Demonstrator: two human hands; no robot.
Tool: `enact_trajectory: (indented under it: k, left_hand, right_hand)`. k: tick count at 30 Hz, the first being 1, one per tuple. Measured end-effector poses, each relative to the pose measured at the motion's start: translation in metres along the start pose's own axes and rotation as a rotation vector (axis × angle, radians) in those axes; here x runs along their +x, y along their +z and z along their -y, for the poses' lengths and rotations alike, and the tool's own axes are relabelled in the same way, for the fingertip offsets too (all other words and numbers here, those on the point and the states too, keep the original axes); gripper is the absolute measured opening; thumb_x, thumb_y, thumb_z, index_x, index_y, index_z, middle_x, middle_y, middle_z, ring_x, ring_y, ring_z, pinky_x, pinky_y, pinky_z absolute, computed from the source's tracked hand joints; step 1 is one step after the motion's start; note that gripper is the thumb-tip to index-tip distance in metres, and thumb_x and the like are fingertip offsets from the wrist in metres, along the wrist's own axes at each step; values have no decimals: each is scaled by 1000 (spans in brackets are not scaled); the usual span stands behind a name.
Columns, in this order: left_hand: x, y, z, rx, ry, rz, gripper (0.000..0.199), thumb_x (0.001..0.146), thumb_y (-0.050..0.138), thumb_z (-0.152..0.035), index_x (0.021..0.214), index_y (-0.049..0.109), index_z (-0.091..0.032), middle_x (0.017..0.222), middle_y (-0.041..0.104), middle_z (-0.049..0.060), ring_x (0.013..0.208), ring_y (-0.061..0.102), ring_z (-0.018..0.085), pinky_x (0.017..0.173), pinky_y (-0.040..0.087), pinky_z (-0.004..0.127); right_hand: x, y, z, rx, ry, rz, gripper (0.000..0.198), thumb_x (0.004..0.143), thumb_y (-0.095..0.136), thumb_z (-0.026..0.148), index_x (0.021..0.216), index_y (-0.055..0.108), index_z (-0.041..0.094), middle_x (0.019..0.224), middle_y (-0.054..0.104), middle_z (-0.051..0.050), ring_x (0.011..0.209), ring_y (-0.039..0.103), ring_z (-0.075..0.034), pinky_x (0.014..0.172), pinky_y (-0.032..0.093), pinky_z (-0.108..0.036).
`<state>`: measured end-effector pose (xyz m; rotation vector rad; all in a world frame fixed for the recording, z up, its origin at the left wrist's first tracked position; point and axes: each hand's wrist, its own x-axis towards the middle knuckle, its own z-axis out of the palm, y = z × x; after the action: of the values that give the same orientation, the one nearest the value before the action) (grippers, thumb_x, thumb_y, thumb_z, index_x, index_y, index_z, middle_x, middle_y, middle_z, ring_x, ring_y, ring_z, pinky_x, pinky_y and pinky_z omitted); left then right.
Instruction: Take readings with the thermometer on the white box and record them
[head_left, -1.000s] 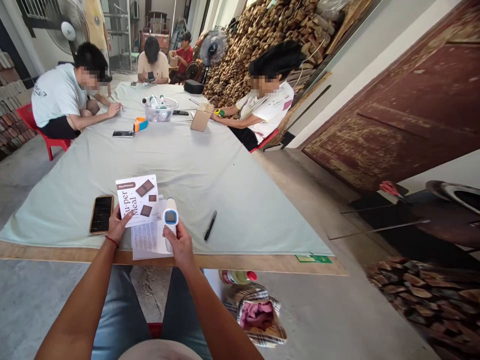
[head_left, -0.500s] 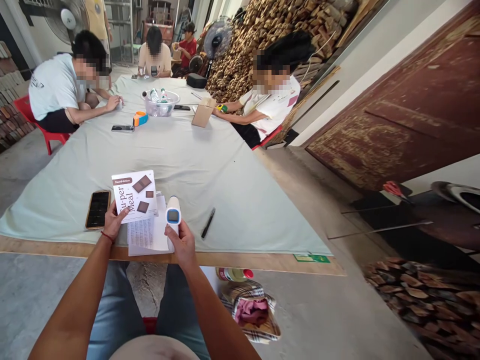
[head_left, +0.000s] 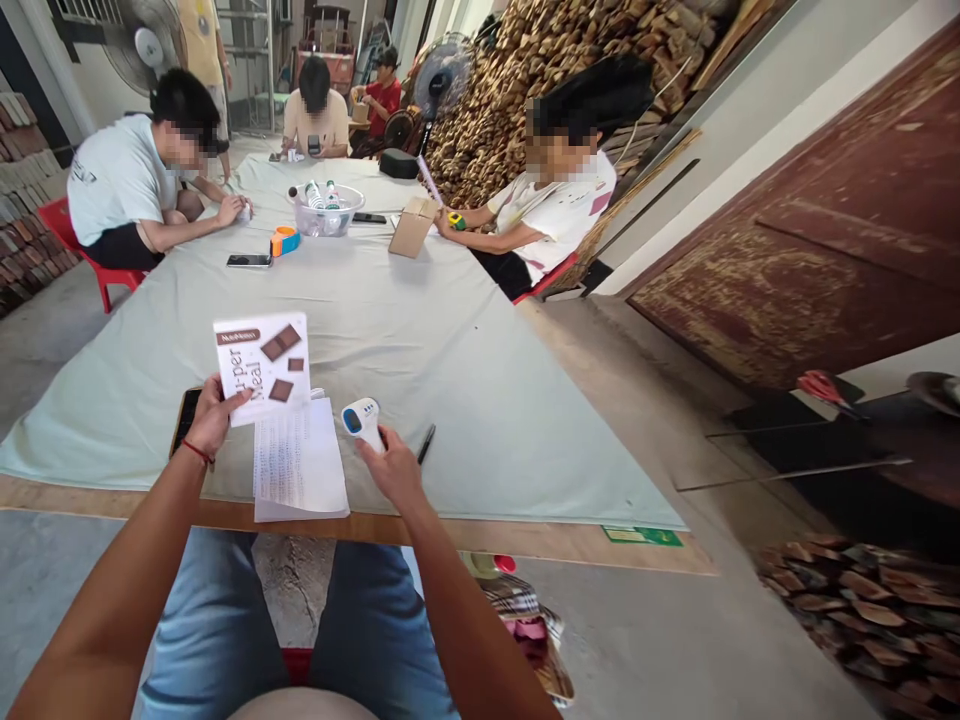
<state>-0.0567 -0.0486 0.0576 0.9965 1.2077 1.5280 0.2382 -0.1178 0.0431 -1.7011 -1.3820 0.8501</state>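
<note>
My left hand (head_left: 213,415) is closed on the lower left edge of a white box (head_left: 289,385), printed with brown squares and the words "per Meal", held up above the table. My right hand (head_left: 391,467) grips the handle of a white infrared thermometer (head_left: 365,422), which is tilted with its small dark screen to the left. Printed sheets of paper (head_left: 300,465) lie between my hands at the table edge. A phone (head_left: 184,415) is partly hidden behind my left hand. Beside my right hand lies a black pen (head_left: 427,444).
The cloth-covered table (head_left: 360,300) stretches away from me. Farther along are a phone (head_left: 249,261), an orange and blue object (head_left: 284,241), a clear basin of bottles (head_left: 328,222) and a cardboard box (head_left: 412,228). People sit around it. Under the right edge stands a checked bag (head_left: 551,665).
My right hand has moved right, away from the papers, turning the thermometer so its screen faces left. The box in my left hand has risen slightly and shifted left.
</note>
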Motion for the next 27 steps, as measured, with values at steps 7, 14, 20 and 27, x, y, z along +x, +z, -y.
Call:
enact_trajectory:
  k: [7, 14, 20, 27]
  left_hand:
    - [76, 16, 6, 16, 51, -228, 71, 50, 86, -16, 106, 43, -22, 113, 66, 8, 107, 64, 23, 94, 53, 40]
    - [68, 10, 29, 370, 66, -244, 62, 66, 80, -24, 116, 44, -20, 120, 60, 13, 116, 58, 29, 101, 46, 49]
    - [2, 18, 47, 741, 255, -240, 63, 71, 76, -31, 124, 46, -16, 139, 43, 16, 139, 33, 32, 119, 22, 51]
    - [-50, 42, 54, 1485, 114, 463, 90, 67, 70, -71, 144, 46, -31, 160, 27, 15, 148, 13, 47, 113, 6, 70]
  right_hand:
    - [49, 11, -3, -638, 42, 13, 42, 92, 53, 36, 125, 59, 11, 120, 63, -19, 113, 59, -29, 91, 42, -34]
    - [45, -2, -26, -728, -2, -56, 59, 91, 56, 48, 135, 53, 9, 122, 61, -22, 116, 55, -32, 94, 41, -38]
    - [33, -45, -53, -764, 159, -98, 58, 97, 43, 52, 133, 53, 7, 122, 59, -23, 116, 55, -33, 94, 42, -39]
    - [26, -51, -47, -737, 198, 85, 55, 101, 27, 51, 138, 48, 16, 116, 63, -16, 108, 62, -27, 86, 45, -35]
